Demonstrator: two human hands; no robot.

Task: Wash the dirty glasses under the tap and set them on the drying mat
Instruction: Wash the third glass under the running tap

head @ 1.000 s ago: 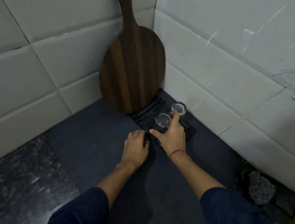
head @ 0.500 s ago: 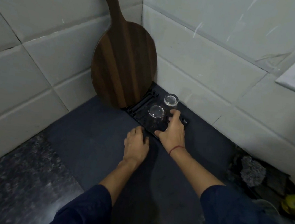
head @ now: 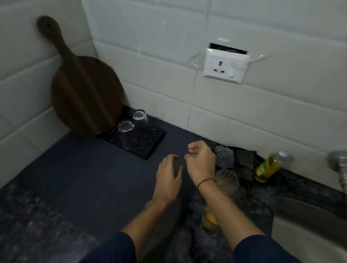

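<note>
Clear glass tumblers (head: 126,126), two, are stood on the black ridged drying mat (head: 147,142) at far left, presumably to drain. Nothing is grasped: the left hand (head: 169,174) and right hand (head: 200,163) are loosely curled beside a ribbed unwashed glass (head: 227,181), likely to be washed next.

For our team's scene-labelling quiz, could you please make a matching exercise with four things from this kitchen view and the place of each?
Things
1. wooden board
2. two clear glasses
3. ribbed glass
4. yellow bottle

Places
A. standing on the black drying mat
B. leaning against the tiled wall in the corner
C. at the back of the counter, on the side toward the tap
D. on the counter, right beside the wrist of the right hand

Pairs: 1-B, 2-A, 3-D, 4-C
</note>
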